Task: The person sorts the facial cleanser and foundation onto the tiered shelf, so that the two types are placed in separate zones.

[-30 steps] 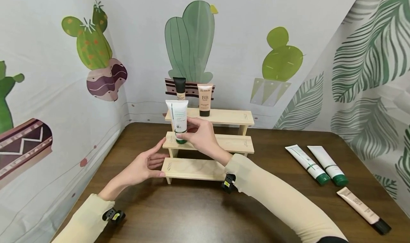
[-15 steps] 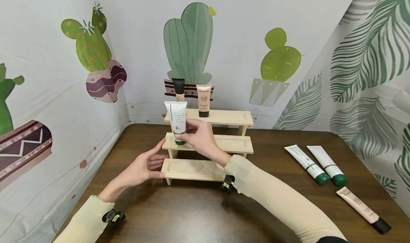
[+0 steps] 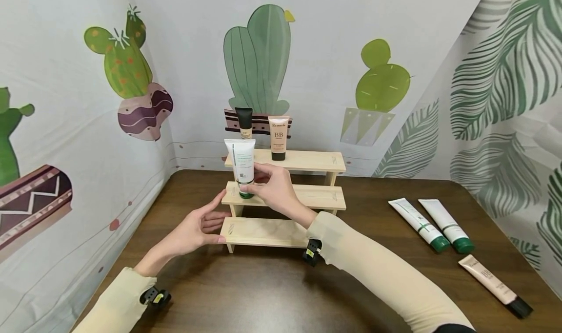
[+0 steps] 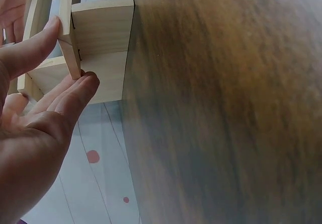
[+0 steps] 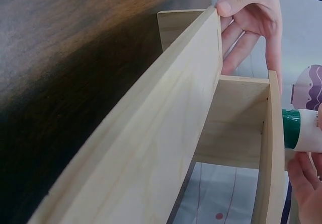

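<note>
My right hand [image 3: 278, 189] pinches a white squeeze tube [image 3: 243, 162] between thumb and fingers. The tube stands cap down at the left end of the middle step of a wooden three-step stand [image 3: 268, 231]. Its green cap [image 5: 291, 128] is at that step's board in the right wrist view; whether it bears full weight is hard to tell. My left hand [image 3: 190, 233] touches the stand's left side, thumb on the front corner of the bottom step and index fingertip at the middle step. In the left wrist view its fingers [image 4: 75, 95] are fairly straight beside the board's end.
On the top step stand a BB cream tube [image 3: 278, 138] and a black-capped tube [image 3: 244, 122], partly hidden. To the right on the brown table [image 3: 272, 294] lie two white green-capped tubes [image 3: 419, 224] [image 3: 447, 225] and another BB cream tube [image 3: 495, 285]. Patterned cloth hangs behind.
The view shifts slightly. Both hands, the held tube and the stand keep almost the same places.
</note>
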Motion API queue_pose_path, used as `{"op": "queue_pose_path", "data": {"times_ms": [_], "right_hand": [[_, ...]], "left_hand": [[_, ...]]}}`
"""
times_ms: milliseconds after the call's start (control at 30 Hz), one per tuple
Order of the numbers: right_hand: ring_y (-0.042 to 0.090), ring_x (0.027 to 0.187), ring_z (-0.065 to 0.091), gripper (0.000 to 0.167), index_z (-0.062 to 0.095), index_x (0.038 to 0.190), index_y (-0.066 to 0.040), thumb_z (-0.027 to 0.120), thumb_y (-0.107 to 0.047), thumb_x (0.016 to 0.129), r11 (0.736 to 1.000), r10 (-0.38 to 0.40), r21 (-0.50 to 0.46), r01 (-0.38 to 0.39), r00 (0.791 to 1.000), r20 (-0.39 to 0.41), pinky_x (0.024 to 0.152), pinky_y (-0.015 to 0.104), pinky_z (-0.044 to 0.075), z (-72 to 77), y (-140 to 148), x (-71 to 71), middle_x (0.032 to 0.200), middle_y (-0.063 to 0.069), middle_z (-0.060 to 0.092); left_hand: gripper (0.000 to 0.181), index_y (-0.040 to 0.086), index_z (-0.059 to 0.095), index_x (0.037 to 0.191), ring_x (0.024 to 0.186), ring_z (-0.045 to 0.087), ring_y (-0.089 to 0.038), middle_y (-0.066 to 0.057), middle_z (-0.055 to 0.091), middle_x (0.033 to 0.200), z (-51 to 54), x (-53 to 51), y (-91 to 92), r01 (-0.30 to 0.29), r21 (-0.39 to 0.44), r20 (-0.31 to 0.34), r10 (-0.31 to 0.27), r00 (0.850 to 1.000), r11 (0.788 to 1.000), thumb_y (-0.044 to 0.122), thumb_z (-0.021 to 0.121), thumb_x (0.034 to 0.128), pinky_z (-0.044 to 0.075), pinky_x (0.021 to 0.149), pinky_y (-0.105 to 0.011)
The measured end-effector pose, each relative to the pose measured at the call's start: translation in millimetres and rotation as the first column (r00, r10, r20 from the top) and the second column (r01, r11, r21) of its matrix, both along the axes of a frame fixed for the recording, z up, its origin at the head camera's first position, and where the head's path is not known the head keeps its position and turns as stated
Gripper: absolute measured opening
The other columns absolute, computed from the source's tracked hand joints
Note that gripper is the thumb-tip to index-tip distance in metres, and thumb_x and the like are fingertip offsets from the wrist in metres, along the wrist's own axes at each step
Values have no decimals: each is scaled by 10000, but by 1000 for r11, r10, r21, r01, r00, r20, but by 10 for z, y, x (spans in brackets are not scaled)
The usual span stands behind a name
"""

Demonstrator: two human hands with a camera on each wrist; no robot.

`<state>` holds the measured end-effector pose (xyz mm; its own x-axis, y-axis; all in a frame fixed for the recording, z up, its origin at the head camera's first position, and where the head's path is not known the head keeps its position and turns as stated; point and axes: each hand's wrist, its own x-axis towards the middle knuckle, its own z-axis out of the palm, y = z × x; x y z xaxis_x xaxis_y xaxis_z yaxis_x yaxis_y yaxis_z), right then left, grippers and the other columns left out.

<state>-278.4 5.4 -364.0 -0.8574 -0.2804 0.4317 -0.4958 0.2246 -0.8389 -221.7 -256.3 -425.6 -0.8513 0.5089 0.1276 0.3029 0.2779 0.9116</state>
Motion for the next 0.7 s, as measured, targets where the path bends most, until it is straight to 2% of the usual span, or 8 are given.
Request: {"op": "queue_pose_path", "data": {"times_ms": [133, 267, 500, 700], "right_hand": [[183, 958, 757, 539, 747, 1312, -63, 940, -135, 814, 1000, 9, 2, -9, 1000, 15, 849, 271, 621, -6, 81, 23, 1102, 49, 783], [215, 1010, 750, 498, 751, 1290, -34, 924, -106, 829, 1000, 18, -10, -18, 1000, 12, 890, 306, 623, -12, 231, 82, 1170, 101, 769], [220, 991, 748, 424, 764, 1244, -28, 904, -81, 847, 1000, 2, 13, -2, 1000, 12, 885, 287, 621, 0, 686, 323, 1102, 139, 776], [300, 982, 759, 454, 757, 1245, 19, 915, -69, 829, 1000, -23, -1, 23, 1000, -10, 895, 337, 628, -83, 1159, 534, 1084, 197, 771]], "left_hand": [[1169, 214, 139, 1714, 1330, 562, -446, -344, 558, 1428, -7, 0, 14, 3, 8, 12, -3, 1000, 1000, -82, 851, 835, 499, 1089, -441], [1176, 220, 142, 1714, 1336, 558, -445, -344, 554, 1434, -23, -2, 18, -3, 1, 8, 3, 1000, 1000, -81, 856, 829, 494, 1092, -451], [1182, 231, 157, 1712, 1336, 559, -448, -338, 560, 1433, -41, -9, 3, -11, -4, -13, 11, 1000, 1000, -72, 869, 819, 488, 1095, -453], [1182, 252, 156, 1712, 1337, 560, -444, -331, 561, 1437, -46, -23, -11, -11, -20, -22, 11, 1000, 1000, -55, 873, 824, 487, 1093, -457]]}}
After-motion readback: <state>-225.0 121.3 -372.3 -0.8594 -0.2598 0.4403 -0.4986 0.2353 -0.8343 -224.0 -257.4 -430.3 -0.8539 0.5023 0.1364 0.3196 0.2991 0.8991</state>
